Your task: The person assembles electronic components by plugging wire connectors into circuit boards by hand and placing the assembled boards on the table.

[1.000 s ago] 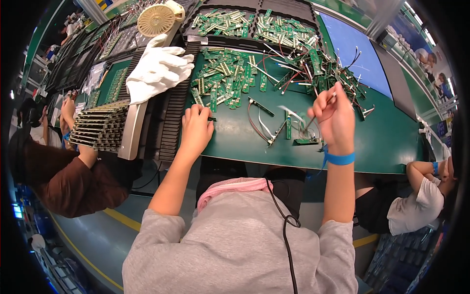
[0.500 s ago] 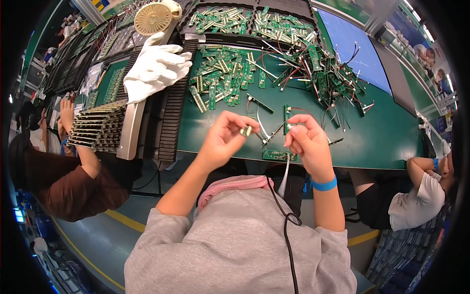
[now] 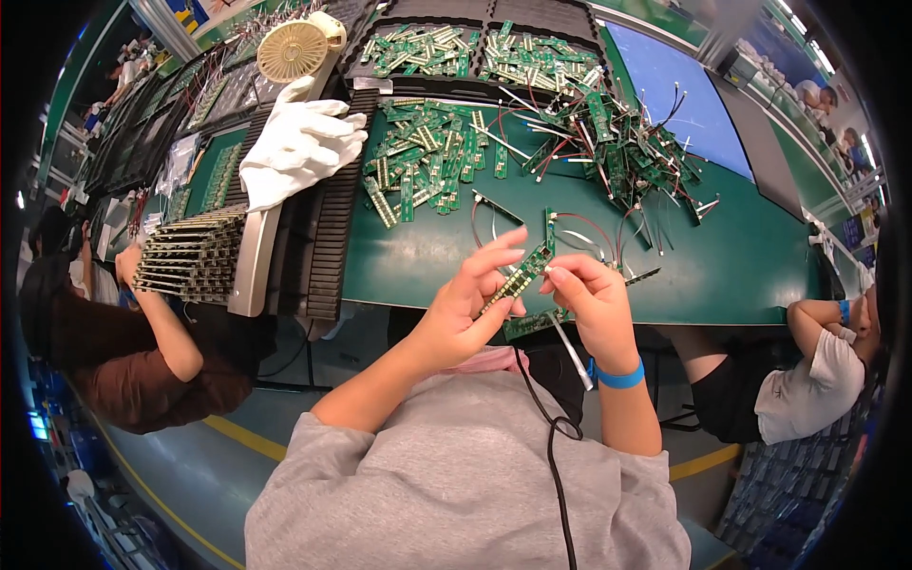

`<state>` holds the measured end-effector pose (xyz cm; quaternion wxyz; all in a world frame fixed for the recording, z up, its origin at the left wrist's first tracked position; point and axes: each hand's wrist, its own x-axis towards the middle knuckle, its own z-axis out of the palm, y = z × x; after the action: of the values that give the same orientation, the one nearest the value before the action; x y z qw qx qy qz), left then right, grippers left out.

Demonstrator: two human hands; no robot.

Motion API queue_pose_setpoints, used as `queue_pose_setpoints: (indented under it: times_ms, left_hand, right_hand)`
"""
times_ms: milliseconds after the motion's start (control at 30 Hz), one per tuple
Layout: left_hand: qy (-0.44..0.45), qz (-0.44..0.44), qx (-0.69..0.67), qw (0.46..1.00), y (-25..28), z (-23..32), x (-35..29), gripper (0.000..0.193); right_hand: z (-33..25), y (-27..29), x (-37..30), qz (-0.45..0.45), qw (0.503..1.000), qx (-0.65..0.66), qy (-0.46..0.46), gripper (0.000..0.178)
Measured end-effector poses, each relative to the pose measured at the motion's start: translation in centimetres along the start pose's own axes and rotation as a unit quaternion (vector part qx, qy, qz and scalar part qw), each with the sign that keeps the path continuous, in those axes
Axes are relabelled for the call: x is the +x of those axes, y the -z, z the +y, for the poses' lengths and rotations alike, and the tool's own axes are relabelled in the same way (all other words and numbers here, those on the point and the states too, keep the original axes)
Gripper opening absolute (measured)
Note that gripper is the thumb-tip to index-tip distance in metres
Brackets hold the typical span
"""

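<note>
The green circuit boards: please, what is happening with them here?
The person's left hand holds a narrow green board; the right hand seems to pinch a small white piece near the board's upper end. Beyond the hands, loose boards lie heaped on the table, left of a tangle of wired boards.

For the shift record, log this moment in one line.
Left hand: holds board; right hand: at board's far end; table: loose boards left, wired boards right
</note>
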<state>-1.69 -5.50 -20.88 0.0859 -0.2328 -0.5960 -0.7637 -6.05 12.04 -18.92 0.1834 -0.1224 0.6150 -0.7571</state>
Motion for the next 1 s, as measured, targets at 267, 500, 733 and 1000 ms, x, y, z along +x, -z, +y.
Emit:
queue_pose_setpoints:
  times_ms: [267, 500, 733, 1000]
  left_hand:
    - [0.242, 0.019, -0.145, 0.959, -1.2, 0.3, -0.4, 0.056]
    - [0.233, 0.021, -0.078, 0.969, -1.0, -0.7, -0.8, 0.044]
    - [0.073, 0.022, 0.251, 0.965, -0.7, -0.7, -0.6, 0.052]
    - [0.030, -0.033, 0.321, 0.946, -1.1, -1.4, -1.2, 0.054]
  right_hand:
    - [0.4, -1.0, -0.3, 0.006, 0.998, -0.059, 0.026, 0.014]
    - [0.0, -1.4, -0.3, 0.036, 0.991, -0.122, 0.042, 0.012]
    - [-0.2, -2.5, 0.2, 0.058, 0.966, -0.234, 0.096, 0.011]
    - [0.6, -1.1, -0.6, 0.050, 0.935, -0.332, 0.111, 0.011]
